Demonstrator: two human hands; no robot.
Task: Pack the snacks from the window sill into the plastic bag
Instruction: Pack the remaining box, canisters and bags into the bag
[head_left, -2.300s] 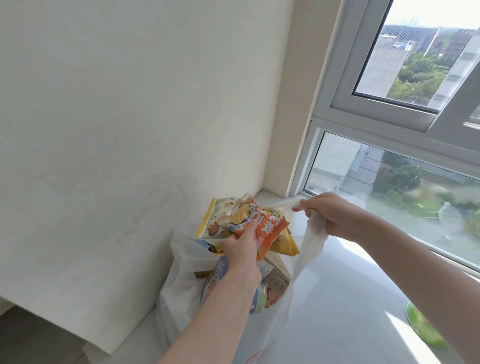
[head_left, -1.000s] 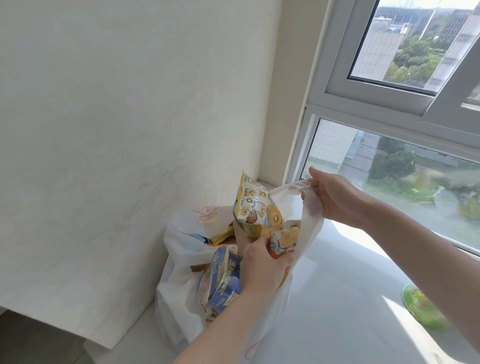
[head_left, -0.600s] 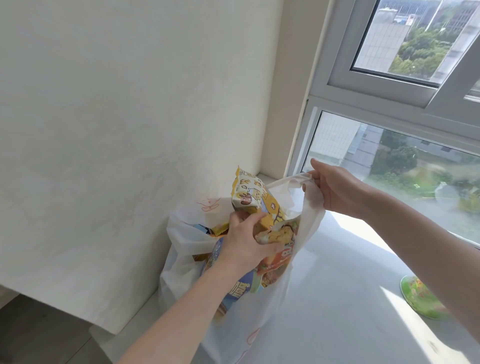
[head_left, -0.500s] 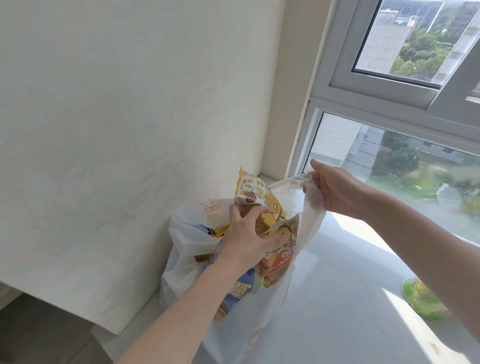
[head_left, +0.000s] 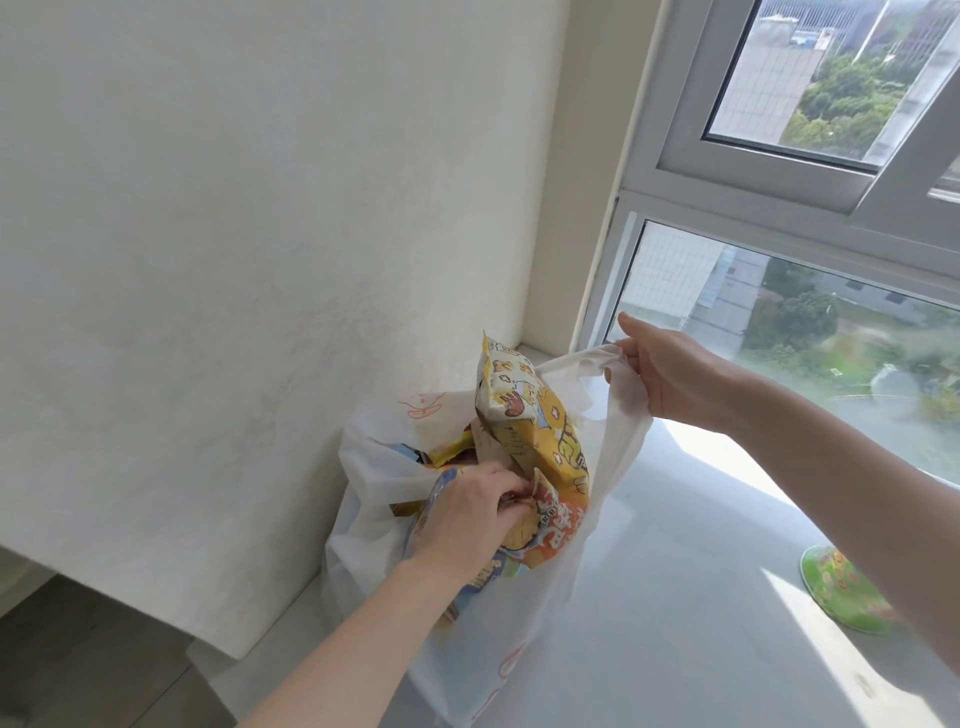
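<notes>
The plastic bag (head_left: 615, 467) stands on the window sill (head_left: 675, 623), with the wall (head_left: 260, 260) at its 9 o'clock. The right hand (head_left: 670, 374) is clenched around the bag handle (head_left: 587, 358) at the bag's 1 o'clock and holds it raised. This probably keeps the mouth open and the thin side taut so that packets slide in. The left hand (head_left: 467, 512) is inside the mouth, its fingers curled on the upper edge of the orange packet (head_left: 558, 530), apparently to seat it lower. The yellow packet (head_left: 524, 410) stands upright, touching the orange packet, and its upper half projects above the rim at 12 o'clock. More packets lie at the bag's 10 o'clock, partly hidden

A green tub (head_left: 841, 587) lies on the sill at the bag's 4 o'clock, well apart, and is probably not yet packed. The right forearm crosses above it. The projecting yellow packet and the crowded mouth leave little room for another item. The window (head_left: 805, 338) is at 2 o'clock
</notes>
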